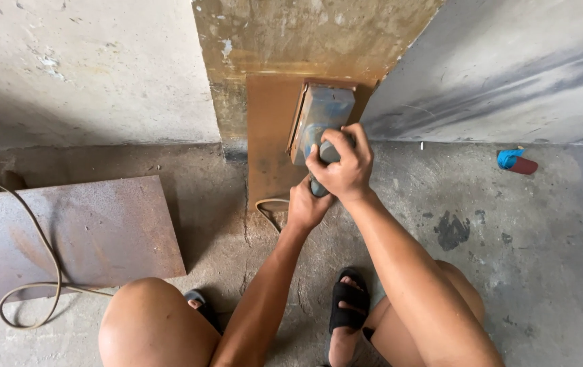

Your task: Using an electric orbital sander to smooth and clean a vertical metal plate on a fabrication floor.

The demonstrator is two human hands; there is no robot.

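A dusty blue-grey electric sander (320, 115) presses flat against a rusty brown metal sheet (268, 136) that leans upright against a wall corner. My right hand (343, 163) grips the sander's top handle. My left hand (306, 206) holds the lower end of the handle, just below the right hand. The sander's cord (268, 204) loops out beside my left wrist. I am squatting, with my knees and black sandals at the bottom of the view.
A second rusty metal sheet (74, 234) lies flat on the concrete floor at left, with a beige cable (37, 272) curling over it. A small blue and red object (516, 162) lies by the right wall. Dark stains mark the floor (451, 230).
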